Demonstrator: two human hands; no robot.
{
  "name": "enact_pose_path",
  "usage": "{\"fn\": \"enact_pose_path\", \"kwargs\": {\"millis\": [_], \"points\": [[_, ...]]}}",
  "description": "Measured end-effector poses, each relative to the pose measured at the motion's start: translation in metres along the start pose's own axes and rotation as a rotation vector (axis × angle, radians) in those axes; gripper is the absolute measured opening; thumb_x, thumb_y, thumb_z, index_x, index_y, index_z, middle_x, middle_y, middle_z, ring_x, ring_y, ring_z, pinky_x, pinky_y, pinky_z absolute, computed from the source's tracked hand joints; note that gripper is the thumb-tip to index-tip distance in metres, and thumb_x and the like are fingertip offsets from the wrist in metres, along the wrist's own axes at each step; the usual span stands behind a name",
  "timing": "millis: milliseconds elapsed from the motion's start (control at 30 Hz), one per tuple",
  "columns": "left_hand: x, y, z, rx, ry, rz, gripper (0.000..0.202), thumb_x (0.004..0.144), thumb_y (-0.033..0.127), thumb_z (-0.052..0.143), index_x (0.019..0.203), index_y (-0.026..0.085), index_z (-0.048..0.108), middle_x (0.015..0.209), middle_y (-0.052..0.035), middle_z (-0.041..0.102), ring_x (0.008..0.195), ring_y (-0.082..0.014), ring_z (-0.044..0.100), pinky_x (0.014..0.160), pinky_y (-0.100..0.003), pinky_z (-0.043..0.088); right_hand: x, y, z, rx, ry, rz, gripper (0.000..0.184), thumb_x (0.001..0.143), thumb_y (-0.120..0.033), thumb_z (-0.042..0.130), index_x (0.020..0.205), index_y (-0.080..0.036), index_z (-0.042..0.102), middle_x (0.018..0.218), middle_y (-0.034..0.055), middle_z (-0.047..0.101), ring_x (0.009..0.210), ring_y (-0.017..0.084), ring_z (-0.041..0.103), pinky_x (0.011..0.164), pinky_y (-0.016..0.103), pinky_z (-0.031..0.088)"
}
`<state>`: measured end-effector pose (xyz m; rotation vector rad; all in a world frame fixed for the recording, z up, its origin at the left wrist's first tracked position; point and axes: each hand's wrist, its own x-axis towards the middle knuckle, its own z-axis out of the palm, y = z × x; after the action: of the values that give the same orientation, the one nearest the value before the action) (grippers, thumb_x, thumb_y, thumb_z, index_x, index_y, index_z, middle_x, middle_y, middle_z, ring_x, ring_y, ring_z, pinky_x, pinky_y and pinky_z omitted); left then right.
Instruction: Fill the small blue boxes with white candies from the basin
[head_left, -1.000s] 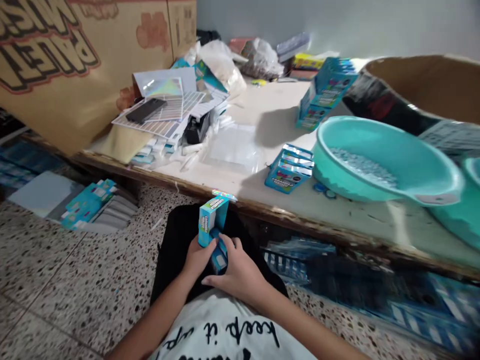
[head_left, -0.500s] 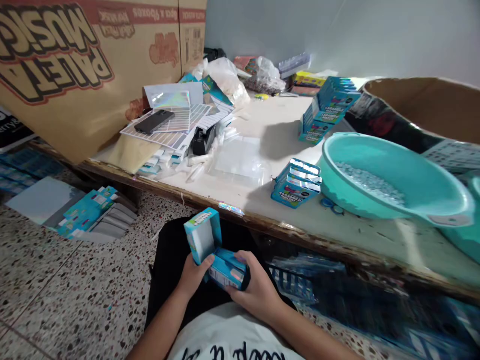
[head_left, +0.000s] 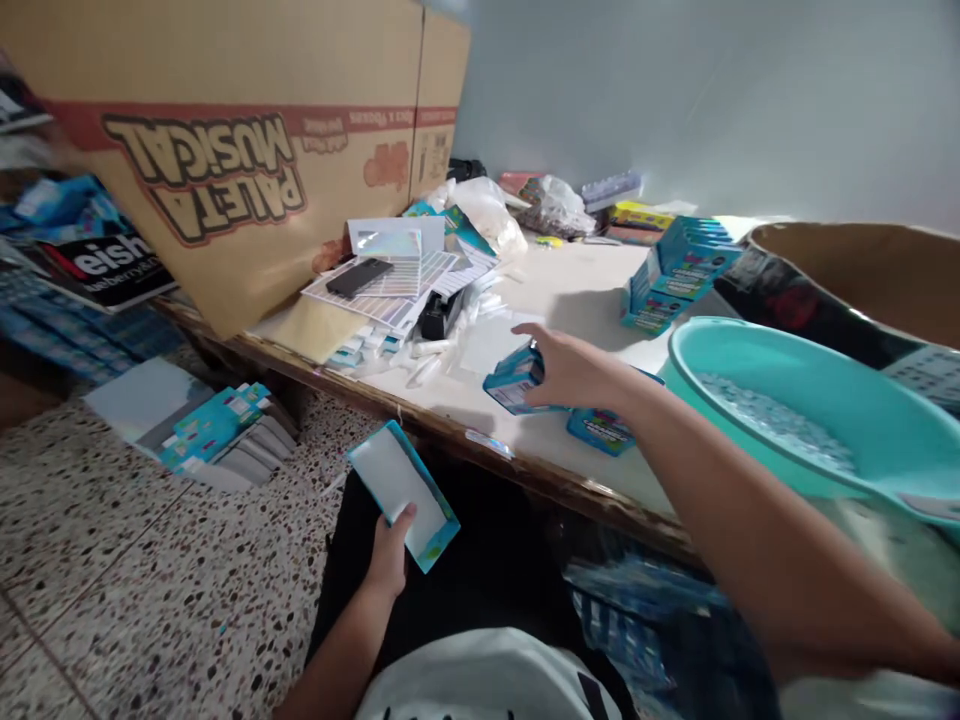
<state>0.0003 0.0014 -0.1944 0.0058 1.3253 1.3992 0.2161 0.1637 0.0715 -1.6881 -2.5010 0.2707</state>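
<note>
My left hand (head_left: 391, 555) grips a blue box piece (head_left: 401, 485) over my lap; its pale inner face is turned up and the thumb lies across it. Out over the table, my right hand (head_left: 551, 370) holds a small blue carton (head_left: 516, 380) by its end, just above the tabletop. Close beside that hand stand more blue cartons (head_left: 600, 428), partly hidden behind my right wrist and forearm. Further back, a stack of blue cartons (head_left: 679, 275) rests on the table near the basin.
A turquoise basin (head_left: 780, 360) of small wrapped pieces stands at the right. Papers, a dark phone (head_left: 360, 278) and a black device (head_left: 440, 315) lie at the left of the table. A large cardboard box (head_left: 352, 180) rises behind them. Flattened cartons (head_left: 217, 425) lie on the floor.
My hands have come apart. The right one has carried the small carton from my lap up over the table, and the left has kept the box piece, now tilted flatter. The view has shifted.
</note>
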Motion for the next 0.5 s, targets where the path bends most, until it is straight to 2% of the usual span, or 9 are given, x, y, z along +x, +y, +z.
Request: {"fn": "enact_pose_path", "kwargs": {"millis": [133,200,233,300,367,400,433,467,500], "points": [[-0.004,0.013,-0.011,-0.055,0.063,0.126,0.032,0.075,0.020,0.081,0.102,0.015,0.064,0.089,-0.0099,0.077,0.080,-0.0234,0.075,0.090,-0.043,0.061,0.057,0.018,0.009,-0.025,-0.359,0.074,0.098,0.058,-0.021,0.072,0.151,-0.014,0.041,0.113,0.0138,0.069,0.089,0.027,0.067,0.069,0.031,0.052],[-0.006,0.025,-0.029,-0.082,0.127,0.205,0.033,0.076,0.024,0.080,0.104,0.016,0.064,0.095,-0.0096,0.077,0.090,-0.0236,0.075,0.094,-0.041,0.059,0.066,0.023,0.012,-0.008,-0.397,0.122,0.101,0.059,-0.022,0.073,0.154,-0.015,0.039,0.127,0.0186,0.064,0.100,0.033,0.068,0.076,0.037,0.056],[-0.007,0.032,-0.040,-0.081,0.177,0.246,0.033,0.077,0.027,0.079,0.105,0.018,0.064,0.099,-0.0097,0.076,0.097,-0.0247,0.074,0.098,-0.041,0.058,0.066,0.024,0.013,-0.038,-0.341,0.119,0.102,0.058,-0.023,0.075,0.154,-0.016,0.039,0.135,0.0210,0.059,0.110,0.038,0.065,0.084,0.044,0.056],[-0.012,0.044,-0.064,-0.042,0.293,0.346,0.033,0.078,0.033,0.077,0.106,0.020,0.065,0.110,-0.0110,0.075,0.116,-0.0283,0.069,0.107,-0.043,0.053,0.055,0.019,0.018,-0.138,-0.087,0.025,0.098,0.061,-0.027,0.078,0.152,-0.019,0.044,0.148,0.0230,0.049,0.132,0.047,0.050,0.101,0.062,0.046],[-0.020,0.052,-0.085,0.017,0.367,0.438,0.036,0.079,0.040,0.075,0.109,0.021,0.065,0.117,-0.0118,0.073,0.129,-0.0306,0.062,0.114,-0.043,0.047,0.032,0.007,0.033,-0.155,0.250,-0.161,0.077,0.073,-0.033,0.075,0.145,-0.023,0.052,0.153,0.0185,0.046,0.144,0.046,0.037,0.111,0.069,0.032],[-0.024,0.054,-0.093,0.039,0.367,0.475,0.038,0.080,0.043,0.074,0.110,0.022,0.065,0.119,-0.0117,0.073,0.134,-0.0309,0.058,0.117,-0.043,0.044,0.017,0.000,0.046,-0.111,0.377,-0.263,0.061,0.080,-0.034,0.069,0.139,-0.026,0.058,0.150,0.0151,0.050,0.144,0.042,0.038,0.113,0.067,0.030],[-0.029,0.054,-0.099,0.053,0.354,0.500,0.040,0.080,0.046,0.072,0.111,0.022,0.065,0.120,-0.0112,0.072,0.136,-0.0307,0.056,0.118,-0.042,0.043,0.001,-0.008,0.063,-0.046,0.446,-0.358,0.045,0.087,-0.034,0.062,0.131,-0.028,0.063,0.142,0.0120,0.056,0.139,0.036,0.045,0.112,0.063,0.034],[-0.033,0.054,-0.104,0.066,0.339,0.515,0.041,0.080,0.048,0.071,0.110,0.022,0.065,0.120,-0.0108,0.073,0.138,-0.0307,0.055,0.118,-0.041,0.043,-0.016,-0.014,0.083,0.024,0.450,-0.425,0.033,0.091,-0.032,0.056,0.122,-0.030,0.067,0.131,0.0097,0.064,0.129,0.031,0.055,0.109,0.059,0.041],[-0.037,0.052,-0.109,0.083,0.331,0.521,0.041,0.079,0.050,0.071,0.108,0.022,0.066,0.120,-0.0105,0.073,0.139,-0.0310,0.054,0.119,-0.041,0.042,-0.034,-0.019,0.105,0.085,0.383,-0.488,0.025,0.092,-0.031,0.054,0.111,-0.030,0.071,0.115,0.0088,0.069,0.113,0.028,0.063,0.101,0.054,0.048]]}}
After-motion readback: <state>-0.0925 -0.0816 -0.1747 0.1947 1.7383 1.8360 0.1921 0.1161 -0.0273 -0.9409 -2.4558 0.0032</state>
